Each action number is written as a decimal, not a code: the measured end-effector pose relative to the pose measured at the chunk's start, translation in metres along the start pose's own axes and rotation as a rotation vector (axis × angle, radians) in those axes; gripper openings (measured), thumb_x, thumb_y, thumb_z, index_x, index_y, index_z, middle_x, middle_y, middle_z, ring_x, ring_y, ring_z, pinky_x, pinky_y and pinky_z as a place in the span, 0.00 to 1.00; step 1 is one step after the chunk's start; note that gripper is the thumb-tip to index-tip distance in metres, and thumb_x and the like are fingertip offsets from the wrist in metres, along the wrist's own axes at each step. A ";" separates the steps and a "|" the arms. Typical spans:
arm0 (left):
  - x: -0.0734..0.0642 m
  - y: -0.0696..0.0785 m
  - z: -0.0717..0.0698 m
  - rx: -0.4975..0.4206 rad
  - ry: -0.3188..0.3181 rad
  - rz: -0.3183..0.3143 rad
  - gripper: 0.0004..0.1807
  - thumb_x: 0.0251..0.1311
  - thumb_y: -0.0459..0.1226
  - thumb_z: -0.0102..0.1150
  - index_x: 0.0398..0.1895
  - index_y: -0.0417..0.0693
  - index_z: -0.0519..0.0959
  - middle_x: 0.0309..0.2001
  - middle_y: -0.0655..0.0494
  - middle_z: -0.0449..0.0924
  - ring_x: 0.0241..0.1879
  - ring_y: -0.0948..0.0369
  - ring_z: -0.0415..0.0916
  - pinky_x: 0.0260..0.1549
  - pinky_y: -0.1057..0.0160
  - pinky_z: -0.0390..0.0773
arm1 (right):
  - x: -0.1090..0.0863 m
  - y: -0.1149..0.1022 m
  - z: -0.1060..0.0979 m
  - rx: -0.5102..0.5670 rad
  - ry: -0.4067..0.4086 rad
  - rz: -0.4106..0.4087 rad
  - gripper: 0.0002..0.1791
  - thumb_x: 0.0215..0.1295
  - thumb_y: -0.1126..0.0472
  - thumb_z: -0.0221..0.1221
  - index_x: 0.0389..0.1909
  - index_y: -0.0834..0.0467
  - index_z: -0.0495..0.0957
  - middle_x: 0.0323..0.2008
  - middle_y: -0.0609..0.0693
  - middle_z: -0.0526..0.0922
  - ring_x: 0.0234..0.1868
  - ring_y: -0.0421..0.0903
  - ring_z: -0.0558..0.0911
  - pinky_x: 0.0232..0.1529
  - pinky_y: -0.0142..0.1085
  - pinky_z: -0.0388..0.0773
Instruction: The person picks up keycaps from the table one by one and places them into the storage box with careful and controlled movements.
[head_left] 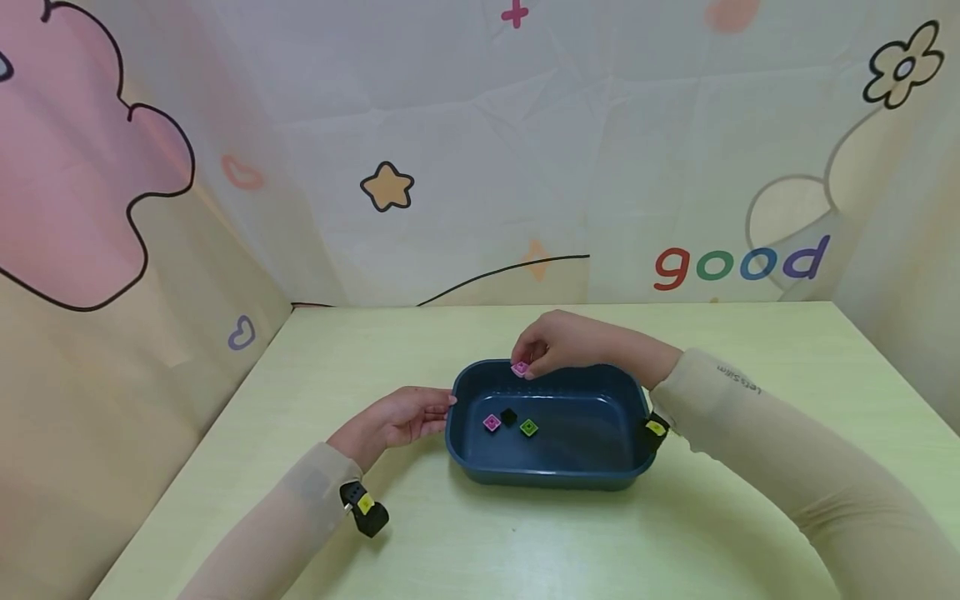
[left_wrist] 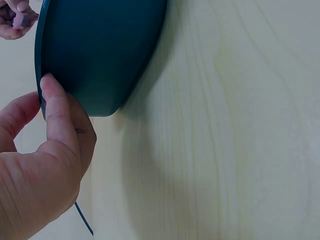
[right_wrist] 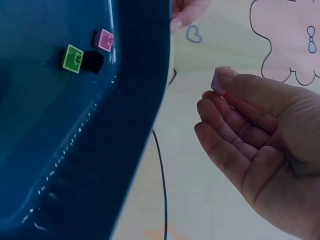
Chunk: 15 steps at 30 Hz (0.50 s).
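- Pinching a small pink block between thumb and fingertips, the right hand stands at the far side of the blue basin.
- Held block: lines up with the far rim, toward the left end, in the head view; the right wrist view shows the hand apart from the basin wall.
- Left hand: thumb and fingers clamped on the basin's left rim.
- Basin: upright on the pale green table, between the two forearms.
- Basin contents: a second pink block, a black block and a green block, grouped on the floor near the left end. The black one sits between the other two; whether they touch cannot be told.
- Wrists: a black camera with a yellow label on the left, a similar camera on the right, partly over the basin's right rim.
- Clothing: beige sleeves; dark lettering on the right sleeve.
- Backdrop: printed cloth behind the table, bearing an orange star and the word "good".
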<state>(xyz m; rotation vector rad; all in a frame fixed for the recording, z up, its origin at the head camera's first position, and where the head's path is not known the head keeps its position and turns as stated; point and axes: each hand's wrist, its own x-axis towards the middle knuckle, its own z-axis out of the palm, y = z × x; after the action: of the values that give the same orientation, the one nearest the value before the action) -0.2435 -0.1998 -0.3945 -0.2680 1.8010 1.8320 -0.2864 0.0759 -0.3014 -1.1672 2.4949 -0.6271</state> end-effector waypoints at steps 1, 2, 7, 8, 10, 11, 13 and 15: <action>0.000 0.000 0.000 0.001 0.001 0.000 0.21 0.75 0.33 0.52 0.65 0.31 0.72 0.31 0.59 0.84 0.29 0.69 0.83 0.35 0.75 0.86 | 0.002 0.000 0.001 0.001 -0.003 -0.003 0.13 0.67 0.63 0.66 0.50 0.62 0.85 0.42 0.54 0.89 0.40 0.42 0.83 0.49 0.35 0.87; 0.000 0.000 0.000 0.002 0.002 0.001 0.21 0.75 0.33 0.52 0.65 0.31 0.72 0.31 0.59 0.84 0.29 0.69 0.83 0.35 0.75 0.86 | 0.004 -0.001 0.002 0.003 -0.007 0.001 0.13 0.67 0.63 0.66 0.50 0.62 0.85 0.43 0.54 0.89 0.40 0.42 0.84 0.50 0.36 0.87; 0.000 0.001 0.000 0.005 0.006 -0.003 0.21 0.75 0.33 0.51 0.67 0.31 0.71 0.30 0.60 0.84 0.29 0.69 0.83 0.34 0.75 0.86 | 0.011 -0.002 0.008 0.000 -0.017 -0.007 0.14 0.67 0.62 0.66 0.51 0.62 0.85 0.44 0.55 0.89 0.41 0.42 0.84 0.52 0.36 0.87; 0.000 0.001 0.000 0.005 0.006 -0.003 0.21 0.75 0.34 0.51 0.66 0.31 0.71 0.30 0.60 0.84 0.29 0.69 0.83 0.34 0.75 0.86 | 0.013 -0.002 0.009 -0.004 -0.016 -0.015 0.14 0.68 0.62 0.66 0.51 0.63 0.85 0.44 0.55 0.89 0.41 0.42 0.84 0.52 0.36 0.87; 0.000 0.001 0.000 0.003 0.002 -0.002 0.21 0.75 0.34 0.51 0.66 0.31 0.71 0.30 0.59 0.84 0.29 0.69 0.83 0.34 0.75 0.86 | 0.015 -0.002 0.012 -0.003 -0.017 -0.018 0.13 0.68 0.63 0.65 0.51 0.62 0.85 0.44 0.55 0.89 0.41 0.42 0.84 0.52 0.36 0.86; 0.001 0.001 0.000 0.002 0.002 -0.002 0.21 0.75 0.33 0.51 0.66 0.31 0.71 0.30 0.59 0.84 0.29 0.69 0.83 0.34 0.75 0.86 | 0.017 -0.001 0.014 -0.003 -0.016 -0.021 0.13 0.68 0.63 0.65 0.51 0.62 0.85 0.44 0.55 0.89 0.41 0.42 0.84 0.52 0.36 0.86; 0.001 0.000 0.000 -0.002 0.001 -0.004 0.21 0.75 0.33 0.51 0.66 0.31 0.71 0.30 0.59 0.84 0.29 0.69 0.83 0.34 0.75 0.86 | 0.020 0.000 0.018 -0.001 -0.016 -0.022 0.13 0.68 0.63 0.65 0.51 0.62 0.85 0.44 0.55 0.89 0.42 0.42 0.84 0.53 0.36 0.86; 0.001 0.000 -0.001 -0.006 -0.001 -0.004 0.21 0.75 0.33 0.51 0.66 0.31 0.71 0.30 0.59 0.84 0.29 0.68 0.83 0.34 0.75 0.86 | 0.022 0.001 0.022 0.007 -0.014 -0.009 0.14 0.69 0.62 0.64 0.52 0.62 0.85 0.45 0.54 0.89 0.42 0.42 0.84 0.54 0.36 0.86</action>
<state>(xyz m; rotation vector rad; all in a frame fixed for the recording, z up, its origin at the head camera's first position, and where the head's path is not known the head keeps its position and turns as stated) -0.2440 -0.2003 -0.3951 -0.2724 1.7935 1.8345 -0.2904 0.0534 -0.3231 -1.1767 2.4751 -0.6277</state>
